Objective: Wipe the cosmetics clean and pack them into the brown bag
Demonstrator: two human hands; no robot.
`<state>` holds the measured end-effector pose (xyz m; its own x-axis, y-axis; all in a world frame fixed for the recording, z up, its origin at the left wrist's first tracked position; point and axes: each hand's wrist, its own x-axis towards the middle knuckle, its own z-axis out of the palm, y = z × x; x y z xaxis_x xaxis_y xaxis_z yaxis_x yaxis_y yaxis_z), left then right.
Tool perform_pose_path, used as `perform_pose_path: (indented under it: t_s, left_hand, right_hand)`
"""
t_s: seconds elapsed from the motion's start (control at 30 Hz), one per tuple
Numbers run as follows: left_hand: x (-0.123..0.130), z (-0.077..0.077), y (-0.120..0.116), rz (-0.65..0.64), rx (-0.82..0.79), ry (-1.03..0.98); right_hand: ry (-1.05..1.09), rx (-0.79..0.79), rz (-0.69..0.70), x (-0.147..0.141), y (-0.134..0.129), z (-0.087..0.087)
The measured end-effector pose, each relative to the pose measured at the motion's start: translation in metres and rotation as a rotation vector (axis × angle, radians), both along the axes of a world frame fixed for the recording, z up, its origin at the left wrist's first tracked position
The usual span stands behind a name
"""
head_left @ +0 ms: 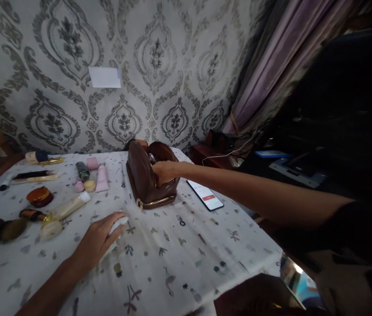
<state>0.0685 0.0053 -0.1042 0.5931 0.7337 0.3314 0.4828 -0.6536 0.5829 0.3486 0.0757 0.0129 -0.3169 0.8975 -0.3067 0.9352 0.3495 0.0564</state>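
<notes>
A brown leather cosmetic bag (140,175) with a gold zipper stands unzipped on the table. My right hand (166,172) reaches into its opening with the fingers curled down; the fingertips, and whatever they hold, are hidden inside. In front of the bag on the left, my left hand (102,235) rests low over the tablecloth. Its fingers are closed round a crumpled white wipe (118,224), which sticks out past the thumb and forefinger.
Cosmetics lie on the left: a pink tube (102,178), an amber jar (40,196), a pale tube (70,206), makeup brushes (13,229) and pencils (34,175). A lit phone (205,196) lies right of the bag, under my right forearm. The patterned tablecloth (159,281) ends at the front right edge.
</notes>
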Motion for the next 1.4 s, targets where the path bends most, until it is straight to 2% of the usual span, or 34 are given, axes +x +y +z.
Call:
perform_pose_path:
  t_s: [0.17, 0.43, 0.73, 1.1, 1.23, 1.4]
  left_hand:
    - [-0.001, -0.005, 0.002, 0.004, 0.013, 0.003]
    - [-0.001, -0.009, 0.004, -0.017, -0.007, 0.011]
    - [-0.001, -0.007, 0.004, -0.030, 0.021, 0.016]
    - [0.000, -0.008, 0.004, -0.037, 0.004, 0.082]
    - [0.000, -0.008, 0.004, -0.031, 0.016, 0.072]
    - [0.000, -0.005, 0.004, -0.039, 0.023, 0.072]
  right_hand:
    - [-0.063, 0.051, -0.021, -0.001, 0.000, -0.004]
    - [-0.068, 0.036, -0.006, -0.003, -0.005, -0.007]
    - [-0.034, -0.023, 0.053, 0.006, -0.001, -0.006]
    - [-0.053, -0.035, 0.007, 0.007, 0.004, -0.017]
    - [-0.029, -0.023, 0.035, 0.005, -0.001, -0.008]
    - [0.026, 0.007, 0.146, 0.010, -0.013, 0.021]
